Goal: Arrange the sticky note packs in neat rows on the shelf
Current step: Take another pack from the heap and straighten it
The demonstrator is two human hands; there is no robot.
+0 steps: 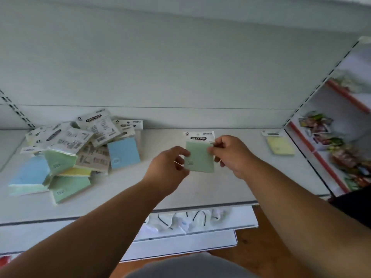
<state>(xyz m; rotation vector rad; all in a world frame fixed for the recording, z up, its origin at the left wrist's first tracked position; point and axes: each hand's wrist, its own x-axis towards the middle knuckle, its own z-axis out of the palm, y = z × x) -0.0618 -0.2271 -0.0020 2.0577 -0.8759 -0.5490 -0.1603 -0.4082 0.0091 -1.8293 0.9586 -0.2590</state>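
A green sticky note pack (199, 155) with a white header card hangs over the middle of the white shelf (230, 189). My left hand (170, 167) pinches its left edge and my right hand (230, 153) pinches its right edge. A yellow pack (280, 145) lies flat near the shelf's right end. On the left sits a jumbled pile of packs (70, 151), blue, green, yellow and beige, some face down and overlapping.
The shelf's back wall (180, 77) rises behind the packs. A lower shelf (190, 219) with white packaged items shows under the front edge. To the right, a neighbouring bay holds colourful packets (329, 141). The floor below is brown.
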